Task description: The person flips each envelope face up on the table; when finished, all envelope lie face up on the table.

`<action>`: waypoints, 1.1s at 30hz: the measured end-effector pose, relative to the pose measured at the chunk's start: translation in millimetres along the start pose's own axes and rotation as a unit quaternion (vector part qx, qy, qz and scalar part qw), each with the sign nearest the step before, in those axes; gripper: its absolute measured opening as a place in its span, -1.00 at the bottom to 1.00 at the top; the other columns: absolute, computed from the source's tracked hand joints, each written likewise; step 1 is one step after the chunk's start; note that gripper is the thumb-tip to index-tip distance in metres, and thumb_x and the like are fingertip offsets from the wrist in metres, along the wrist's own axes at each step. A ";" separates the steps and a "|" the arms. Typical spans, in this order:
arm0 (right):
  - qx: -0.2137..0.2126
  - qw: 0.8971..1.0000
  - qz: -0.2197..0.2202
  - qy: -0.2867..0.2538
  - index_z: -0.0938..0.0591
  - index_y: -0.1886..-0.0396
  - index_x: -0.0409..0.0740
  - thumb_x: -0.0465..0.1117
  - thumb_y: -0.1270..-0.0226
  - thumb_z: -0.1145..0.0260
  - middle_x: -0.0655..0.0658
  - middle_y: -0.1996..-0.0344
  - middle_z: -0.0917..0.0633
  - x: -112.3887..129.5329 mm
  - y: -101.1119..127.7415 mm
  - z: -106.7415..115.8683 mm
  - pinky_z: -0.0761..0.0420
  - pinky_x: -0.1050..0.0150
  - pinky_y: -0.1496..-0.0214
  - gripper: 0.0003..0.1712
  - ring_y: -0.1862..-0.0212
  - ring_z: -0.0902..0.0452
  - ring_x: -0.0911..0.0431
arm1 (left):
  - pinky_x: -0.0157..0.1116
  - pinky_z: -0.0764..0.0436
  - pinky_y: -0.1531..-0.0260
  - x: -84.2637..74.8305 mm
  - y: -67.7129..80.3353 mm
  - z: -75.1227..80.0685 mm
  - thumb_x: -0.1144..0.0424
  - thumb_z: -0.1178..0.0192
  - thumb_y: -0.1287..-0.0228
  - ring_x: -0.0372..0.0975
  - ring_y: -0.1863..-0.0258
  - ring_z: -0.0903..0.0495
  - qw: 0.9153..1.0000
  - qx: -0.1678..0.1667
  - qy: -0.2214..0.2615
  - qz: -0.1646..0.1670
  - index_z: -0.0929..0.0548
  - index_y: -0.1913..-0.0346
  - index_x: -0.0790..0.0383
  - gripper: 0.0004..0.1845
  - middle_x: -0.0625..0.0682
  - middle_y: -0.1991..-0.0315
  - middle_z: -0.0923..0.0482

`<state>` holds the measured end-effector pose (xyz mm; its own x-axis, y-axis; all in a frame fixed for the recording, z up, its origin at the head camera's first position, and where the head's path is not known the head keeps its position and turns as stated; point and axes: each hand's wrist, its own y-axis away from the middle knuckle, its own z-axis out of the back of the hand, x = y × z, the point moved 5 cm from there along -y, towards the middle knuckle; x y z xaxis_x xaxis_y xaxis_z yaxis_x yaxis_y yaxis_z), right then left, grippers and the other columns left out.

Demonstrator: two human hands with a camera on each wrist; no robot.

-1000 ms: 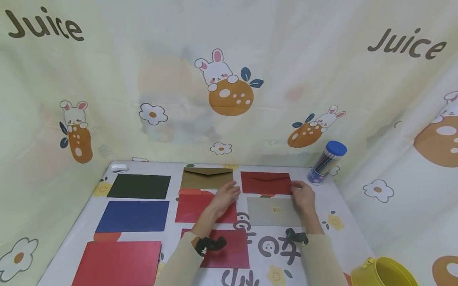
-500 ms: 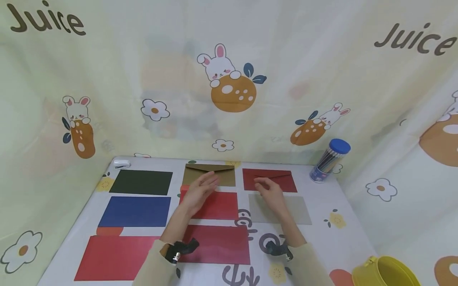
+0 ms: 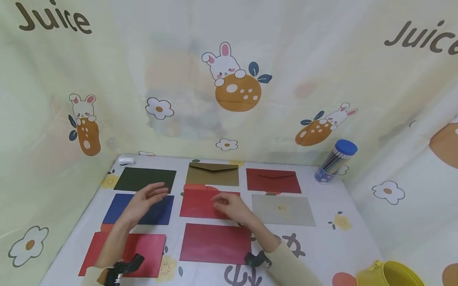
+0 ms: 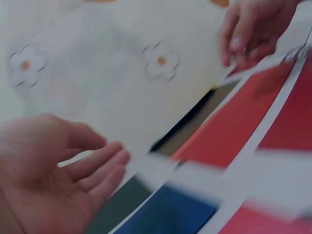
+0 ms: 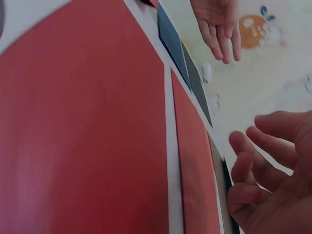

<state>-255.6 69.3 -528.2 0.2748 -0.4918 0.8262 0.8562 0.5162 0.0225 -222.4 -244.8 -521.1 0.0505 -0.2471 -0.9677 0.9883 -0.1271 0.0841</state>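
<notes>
Red, blue (image 3: 139, 209), dark green (image 3: 144, 179), gold (image 3: 213, 174) and grey envelopes (image 3: 282, 209).

A blue-capped pencil tube (image 3: 334, 162) leans at the table's far right, a white stapler (image 3: 126, 161) lies at the far left corner, and a yellow bucket (image 3: 391, 273) sits near right, below the rabbit-print backdrop (image 3: 232, 75).

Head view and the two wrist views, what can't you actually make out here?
- Pencil tube: head view, too small to count the pencils.
- Yellow container: head view, cut off by the bottom edge; contents unseen.
- Bright red envelope: head view, partly covered by the right hand; touching or hovering, unclear.
- Left hand: left wrist view, motion blur smears the envelopes beyond it.
- Small white object: head view, too small to identify.
</notes>
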 end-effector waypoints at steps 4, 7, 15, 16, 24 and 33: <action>0.068 0.998 0.015 -0.005 -0.69 -0.13 -0.02 -0.02 -0.40 -0.34 0.15 0.16 -0.70 16.8 -6.2 -30.2 -0.63 0.28 0.14 -0.63 0.13 -0.58 0.19 | 0.12 -0.44 -0.28 11.2 27.6 38.6 0.12 -0.18 -0.48 0.10 -0.27 -0.53 0.996 0.033 -0.082 0.028 -0.35 -0.46 0.20 -0.42 0.25 -0.28 -0.53; 0.117 0.993 0.032 -0.007 -0.70 -0.12 -0.01 -0.05 -0.38 -0.37 0.17 0.19 -0.71 30.6 -11.0 -53.1 -0.64 0.34 0.18 -0.64 0.16 -0.60 0.26 | 0.04 -0.59 -0.14 18.9 49.3 68.6 0.10 -0.20 -0.46 0.14 -0.26 -0.49 0.989 0.067 -0.124 0.053 -0.38 -0.44 0.25 -0.41 0.26 -0.26 -0.53; 0.192 0.979 0.068 -0.012 -0.73 -0.06 -0.05 -0.15 -0.32 -0.42 0.18 0.30 -0.74 54.3 -18.7 -97.7 -0.60 0.42 0.22 -0.67 0.28 -0.62 0.37 | 0.02 -0.63 -0.02 48.4 88.8 128.6 0.03 -0.28 -0.37 0.09 -0.19 -0.48 0.971 0.056 -0.193 0.127 -0.42 -0.40 0.32 -0.34 0.28 -0.22 -0.54; 0.199 0.978 0.066 -0.015 -0.73 -0.07 -0.06 -0.16 -0.31 -0.42 0.18 0.31 -0.74 55.3 -18.7 -102.1 -0.60 0.43 0.22 -0.67 0.29 -0.62 0.38 | 0.01 -0.64 -0.01 52.5 91.7 132.6 0.01 -0.31 -0.34 0.08 -0.18 -0.48 0.968 0.050 -0.199 0.143 -0.43 -0.39 0.32 -0.32 0.25 -0.20 -0.55; 0.240 0.968 0.069 -0.004 -0.72 -0.12 0.04 -0.17 -0.33 -0.39 0.27 0.25 -0.75 56.8 -17.2 -128.0 -0.55 0.46 0.17 -0.64 0.20 -0.60 0.45 | -0.01 -0.65 0.03 69.3 100.0 138.2 0.07 -0.35 -0.29 -0.02 -0.06 -0.56 0.959 0.038 -0.209 0.186 -0.47 -0.33 0.38 -0.34 0.19 -0.06 -0.62; 0.246 0.967 0.065 0.003 -0.71 -0.15 0.08 -0.14 -0.35 -0.38 0.28 0.18 -0.74 58.3 -17.1 -137.3 -0.55 0.48 0.12 -0.63 0.20 -0.60 0.46 | -0.13 -0.66 0.09 71.1 97.2 134.4 0.20 -0.37 -0.28 -0.14 0.07 -0.57 0.957 0.020 -0.219 0.190 -0.51 -0.26 0.43 -0.43 0.07 0.10 -0.65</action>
<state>-194.1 -64.6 -557.7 0.3702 -0.4026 0.8371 0.5017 0.8451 0.1846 -142.1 -403.9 -549.8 0.3320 -0.6607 -0.6733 0.9038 0.0185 0.4276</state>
